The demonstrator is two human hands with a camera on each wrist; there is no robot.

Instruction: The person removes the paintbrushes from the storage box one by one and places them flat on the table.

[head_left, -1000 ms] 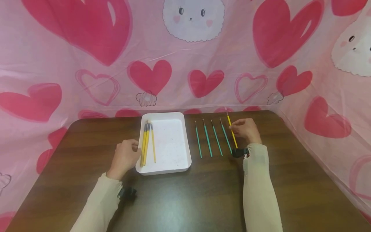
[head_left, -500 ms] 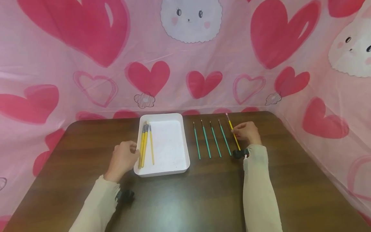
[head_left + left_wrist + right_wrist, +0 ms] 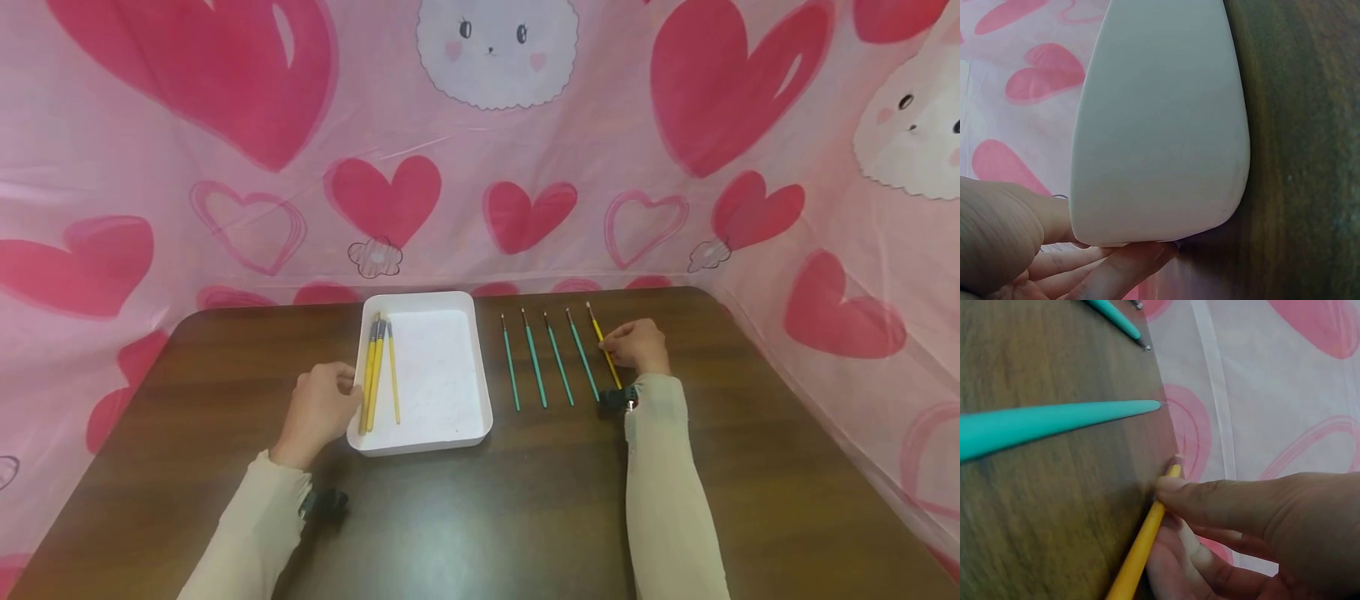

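Note:
In the head view my left hand (image 3: 318,408) grips the left wall of a shallow white tray (image 3: 438,375). The left wrist view shows the thumb at the rim and the fingers (image 3: 1125,269) against the wall's outside. Several yellow paintbrushes (image 3: 372,375) lie along the tray's left side, bristles pointing away. At the right, my right hand (image 3: 639,346) pinches a slim yellow paintbrush (image 3: 596,329) between thumb and fingers, its pale tip pointing to the table's back. In the right wrist view this paintbrush (image 3: 1141,544) lies close to the tabletop; I cannot tell whether it touches all along.
Several slim teal-handled brushes (image 3: 534,362) lie side by side on the brown table (image 3: 480,533), between the tray and my right hand. A pink cloth (image 3: 457,133) with hearts hangs behind the table's back edge and down both sides.
My right hand has come slightly nearer and lowered the yellow paintbrush, bringing its tip down beside the teal brushes. The left hand still holds the tray in place.

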